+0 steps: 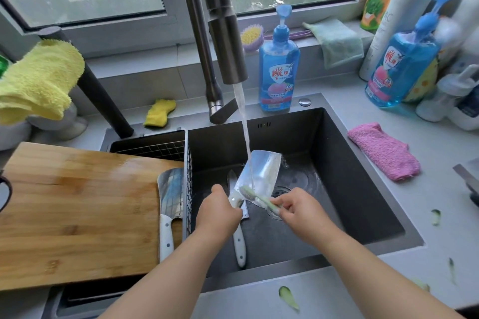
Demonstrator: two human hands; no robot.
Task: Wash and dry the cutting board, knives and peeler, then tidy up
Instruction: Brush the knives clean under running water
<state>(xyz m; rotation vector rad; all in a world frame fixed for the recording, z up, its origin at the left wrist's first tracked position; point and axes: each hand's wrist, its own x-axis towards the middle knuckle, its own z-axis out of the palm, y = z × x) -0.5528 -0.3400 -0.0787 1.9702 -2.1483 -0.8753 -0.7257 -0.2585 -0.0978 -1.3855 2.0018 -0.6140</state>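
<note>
Over the dark sink (363,189), my left hand (217,212) grips the white handle of a cleaver (261,173), blade tilted up under the running water (245,132). My right hand (298,211) holds a pale green toothbrush (259,198) with its bristles against the blade. A second white-handled knife (238,243) lies on the sink floor below my left hand. Another cleaver (169,204) rests on the wet wooden cutting board (77,210), which lies across the left side of the sink. No peeler is visible.
The faucet (225,41) hangs over the sink. Behind stand a blue soap bottle (278,72), a yellow sponge (159,112) and more bottles (401,65) at right. A pink cloth (383,153) lies on the right counter, a yellow cloth (39,80) hangs at left. Green peel scraps (289,298) dot the near counter.
</note>
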